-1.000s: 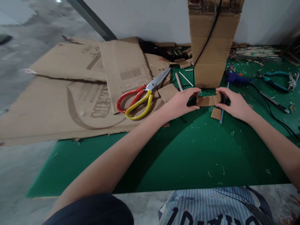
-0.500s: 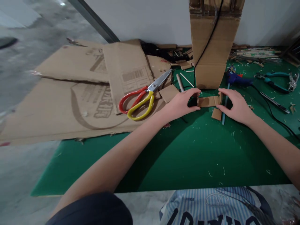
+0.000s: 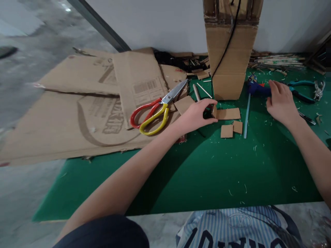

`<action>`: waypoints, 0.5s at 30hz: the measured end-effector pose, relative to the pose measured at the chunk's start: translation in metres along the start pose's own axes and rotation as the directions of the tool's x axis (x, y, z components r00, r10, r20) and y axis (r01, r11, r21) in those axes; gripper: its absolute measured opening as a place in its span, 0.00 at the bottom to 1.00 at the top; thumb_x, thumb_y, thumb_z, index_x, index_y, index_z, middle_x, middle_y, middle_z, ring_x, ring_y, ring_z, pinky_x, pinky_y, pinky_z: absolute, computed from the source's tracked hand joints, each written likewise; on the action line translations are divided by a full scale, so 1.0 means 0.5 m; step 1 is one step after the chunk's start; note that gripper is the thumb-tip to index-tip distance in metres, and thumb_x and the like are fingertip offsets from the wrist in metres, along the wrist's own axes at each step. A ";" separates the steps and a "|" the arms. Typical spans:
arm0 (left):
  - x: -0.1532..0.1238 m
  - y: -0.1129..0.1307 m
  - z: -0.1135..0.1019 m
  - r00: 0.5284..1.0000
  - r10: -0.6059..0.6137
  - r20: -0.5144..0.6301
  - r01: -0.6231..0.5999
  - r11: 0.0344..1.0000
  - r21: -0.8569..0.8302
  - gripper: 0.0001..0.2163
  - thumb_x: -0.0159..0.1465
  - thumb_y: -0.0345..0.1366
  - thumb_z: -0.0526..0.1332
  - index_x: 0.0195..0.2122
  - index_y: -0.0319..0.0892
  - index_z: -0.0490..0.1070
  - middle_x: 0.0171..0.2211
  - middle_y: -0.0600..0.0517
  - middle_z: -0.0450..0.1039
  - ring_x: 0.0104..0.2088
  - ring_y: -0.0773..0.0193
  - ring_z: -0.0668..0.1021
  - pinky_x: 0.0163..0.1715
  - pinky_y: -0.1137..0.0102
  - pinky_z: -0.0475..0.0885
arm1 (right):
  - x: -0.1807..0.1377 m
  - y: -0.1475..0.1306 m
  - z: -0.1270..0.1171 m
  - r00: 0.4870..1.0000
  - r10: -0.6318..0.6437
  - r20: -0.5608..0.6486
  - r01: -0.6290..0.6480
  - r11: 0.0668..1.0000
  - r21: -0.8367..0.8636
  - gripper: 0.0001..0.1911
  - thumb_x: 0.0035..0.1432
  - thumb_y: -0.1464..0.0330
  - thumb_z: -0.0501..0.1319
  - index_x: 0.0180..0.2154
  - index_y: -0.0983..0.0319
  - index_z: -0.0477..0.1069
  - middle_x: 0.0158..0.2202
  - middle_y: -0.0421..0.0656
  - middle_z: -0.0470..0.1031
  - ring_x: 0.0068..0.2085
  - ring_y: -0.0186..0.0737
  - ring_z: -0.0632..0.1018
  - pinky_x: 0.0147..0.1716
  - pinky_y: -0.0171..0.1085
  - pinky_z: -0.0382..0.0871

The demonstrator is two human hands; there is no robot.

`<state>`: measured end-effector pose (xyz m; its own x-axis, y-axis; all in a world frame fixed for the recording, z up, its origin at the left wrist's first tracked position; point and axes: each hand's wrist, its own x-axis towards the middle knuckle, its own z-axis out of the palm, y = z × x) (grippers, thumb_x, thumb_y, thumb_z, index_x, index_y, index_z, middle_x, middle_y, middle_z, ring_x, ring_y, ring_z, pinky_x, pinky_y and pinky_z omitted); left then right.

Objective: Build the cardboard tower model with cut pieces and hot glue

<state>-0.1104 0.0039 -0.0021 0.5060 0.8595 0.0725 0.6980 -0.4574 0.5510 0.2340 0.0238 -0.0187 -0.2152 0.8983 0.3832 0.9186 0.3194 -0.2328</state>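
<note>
My left hand (image 3: 198,115) pinches a small cardboard piece (image 3: 214,111) between thumb and fingers. It stands upright at the left end of a flat cardboard strip (image 3: 229,113). Two small cardboard squares (image 3: 227,131) lie just in front of the strip. Over at the right, my right hand (image 3: 281,101) is at the rear of a blue hot glue gun (image 3: 258,90). Its thumb and fingers are apart on either side of the handle; whether they touch it is unclear. A pale glue stick (image 3: 247,117) juts from the gun toward me.
Scissors with red and yellow handles (image 3: 155,116) rest on large cardboard sheets (image 3: 98,113) at left. Behind the strip stands a tall cardboard structure (image 3: 229,62) with a black cable. Teal-handled pliers (image 3: 302,83) and a utility knife (image 3: 307,117) lie right on the green tabletop (image 3: 207,179).
My right hand has left the right end of the cardboard strip and moved right to the glue gun. A second small square now lies in front of the strip. My left hand keeps its pinch.
</note>
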 end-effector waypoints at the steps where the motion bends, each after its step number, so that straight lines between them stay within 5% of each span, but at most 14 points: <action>1: -0.001 0.000 0.000 1.000 0.001 0.000 -0.001 1.000 -0.003 0.27 0.63 0.41 0.71 0.61 0.40 0.68 0.62 0.42 0.73 0.61 0.51 0.77 0.62 0.57 0.73 | 0.004 0.019 0.009 0.999 0.015 0.032 -0.015 1.000 -0.009 0.33 0.65 0.68 0.52 0.70 0.68 0.59 0.66 0.62 0.65 0.67 0.71 0.65 0.62 0.69 0.61; 4: -0.002 -0.002 -0.002 1.000 -0.003 -0.024 0.001 0.998 -0.067 0.26 0.62 0.41 0.71 0.60 0.41 0.69 0.61 0.43 0.74 0.58 0.52 0.79 0.61 0.57 0.75 | 0.008 0.046 0.031 0.998 0.038 0.048 -0.036 0.999 -0.041 0.29 0.63 0.67 0.54 0.65 0.67 0.66 0.58 0.62 0.71 0.60 0.70 0.71 0.56 0.68 0.68; 8: -0.002 -0.016 -0.003 0.996 0.029 -0.088 -0.056 0.948 -0.315 0.25 0.61 0.42 0.70 0.57 0.44 0.66 0.60 0.43 0.73 0.56 0.56 0.80 0.57 0.62 0.77 | 0.006 0.048 0.038 0.994 0.083 -0.077 -0.092 0.988 -0.122 0.22 0.62 0.61 0.60 0.53 0.66 0.71 0.50 0.61 0.73 0.54 0.69 0.73 0.51 0.68 0.71; 13: 0.002 -0.035 0.002 0.995 -0.027 -0.094 -0.024 0.864 -0.502 0.29 0.61 0.47 0.69 0.58 0.47 0.60 0.58 0.44 0.73 0.56 0.56 0.80 0.52 0.65 0.80 | -0.002 0.051 0.025 0.949 0.206 -0.239 -0.229 0.971 -0.074 0.15 0.61 0.56 0.64 0.43 0.59 0.69 0.46 0.58 0.73 0.49 0.64 0.75 0.47 0.63 0.73; 15: 0.003 -0.036 0.003 0.994 -0.062 -0.088 -0.009 0.763 -0.647 0.29 0.60 0.44 0.70 0.60 0.48 0.60 0.53 0.46 0.76 0.52 0.58 0.82 0.52 0.64 0.80 | -0.006 0.047 0.020 0.923 0.235 -0.305 -0.244 0.970 0.009 0.16 0.59 0.56 0.66 0.40 0.57 0.65 0.44 0.56 0.73 0.47 0.60 0.75 0.46 0.58 0.72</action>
<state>-0.1216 0.0130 -0.0129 0.4150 0.9031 0.1106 0.2001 -0.2092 0.9572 0.2530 0.0317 -0.0345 0.1183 0.8119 0.5717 0.9403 0.0935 -0.3273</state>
